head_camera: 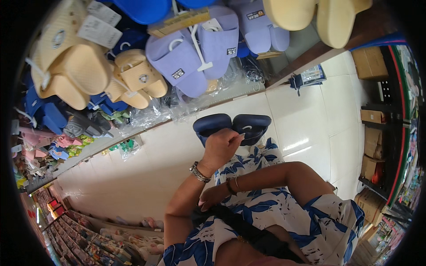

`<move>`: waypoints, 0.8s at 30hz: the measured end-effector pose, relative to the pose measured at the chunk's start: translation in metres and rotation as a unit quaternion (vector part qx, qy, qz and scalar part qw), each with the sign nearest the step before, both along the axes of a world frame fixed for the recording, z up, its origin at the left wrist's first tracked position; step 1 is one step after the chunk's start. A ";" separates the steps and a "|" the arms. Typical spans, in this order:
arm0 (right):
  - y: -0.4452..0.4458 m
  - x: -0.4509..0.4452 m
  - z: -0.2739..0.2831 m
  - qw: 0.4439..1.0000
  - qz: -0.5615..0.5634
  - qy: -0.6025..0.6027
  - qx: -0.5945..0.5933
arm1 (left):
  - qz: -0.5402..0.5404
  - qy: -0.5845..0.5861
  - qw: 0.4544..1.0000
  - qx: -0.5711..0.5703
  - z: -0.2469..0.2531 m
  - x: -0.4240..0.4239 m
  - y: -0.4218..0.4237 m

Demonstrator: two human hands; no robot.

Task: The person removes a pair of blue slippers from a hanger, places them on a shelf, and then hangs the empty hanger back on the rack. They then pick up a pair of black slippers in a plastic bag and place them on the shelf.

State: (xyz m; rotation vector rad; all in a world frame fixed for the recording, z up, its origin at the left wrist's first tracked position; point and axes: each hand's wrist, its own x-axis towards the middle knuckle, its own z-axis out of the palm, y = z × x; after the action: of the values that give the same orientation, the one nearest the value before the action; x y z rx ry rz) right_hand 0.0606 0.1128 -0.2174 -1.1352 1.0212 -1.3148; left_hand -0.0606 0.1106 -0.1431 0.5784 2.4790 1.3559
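My left hand (219, 146), a metal-banded watch on its wrist, is held out in front of me with its fingers closed. It is shut on a pair of navy slippers (213, 122), which hang side by side above the floor. A small white plastic loop (247, 127) shows on the right slipper. The exact grip point is hidden behind my fingers. My right hand (213, 198), with bracelets at its wrist, is bent across my waist. It lies against the end of a black strap (239, 221) that crosses my body; its fingers are partly hidden.
A shelf ahead holds lilac slippers (186, 66), cream slippers (139, 74) and blue slippers (143, 10). Plastic-wrapped goods (146, 114) line its lower ledge. Pale tiles (159, 166) cover the floor. Cardboard boxes (371, 65) stand on the right rack; packed shelves (90, 242) fill the lower left.
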 end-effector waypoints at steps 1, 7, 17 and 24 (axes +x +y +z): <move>0.003 0.004 -0.016 0.998 0.009 -0.053 0.039 | 0.003 -0.003 1.000 0.003 -0.017 -0.002 0.008; 0.028 -0.046 -0.067 0.985 0.022 -0.138 0.100 | 0.029 -0.008 0.999 0.039 -0.113 -0.023 0.043; 0.056 -0.066 -0.259 0.956 -0.173 0.083 -0.223 | 0.032 0.055 0.995 0.078 -0.253 -0.064 0.052; 0.203 -0.203 -0.245 0.978 -0.112 0.174 -0.010 | 0.074 0.076 0.992 0.073 -0.329 -0.089 0.034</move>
State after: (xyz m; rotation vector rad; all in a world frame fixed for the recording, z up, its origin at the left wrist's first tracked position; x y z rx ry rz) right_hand -0.1428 0.3161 -0.4625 -1.3253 1.4300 -1.3290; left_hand -0.1496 0.1443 -0.4721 0.5590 2.6039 1.6156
